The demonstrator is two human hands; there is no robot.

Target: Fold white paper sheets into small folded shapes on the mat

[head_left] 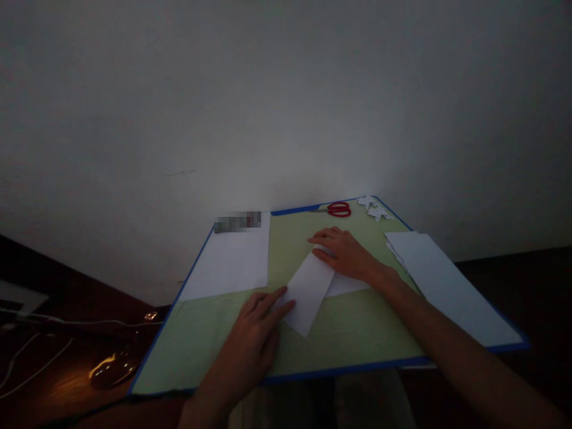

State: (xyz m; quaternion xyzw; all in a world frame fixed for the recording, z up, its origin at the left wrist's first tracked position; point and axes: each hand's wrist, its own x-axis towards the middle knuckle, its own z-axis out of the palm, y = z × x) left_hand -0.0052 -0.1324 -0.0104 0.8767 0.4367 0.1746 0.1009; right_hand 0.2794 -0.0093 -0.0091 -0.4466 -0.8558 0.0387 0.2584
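Note:
A folded white paper (308, 292) lies slanted on the green tabletop (357, 328), with a flap of paper (346, 285) sticking out on its right side. At the near left edge of the folded paper, my left hand (259, 325) grips it between thumb and fingers. My right hand (342, 253) covers the far end, its thumb on the paper and its fingers curled over the edge. Part of the paper is hidden beneath the right hand.
Red-handled scissors (338, 209) lie at the back edge beside cut paper pieces (378, 213). White sheets (451, 280) are stacked on the right. Another sheet (227, 262) lies at the left, with a blurred-out object (238, 221) on it. A wall (286, 107) stands behind.

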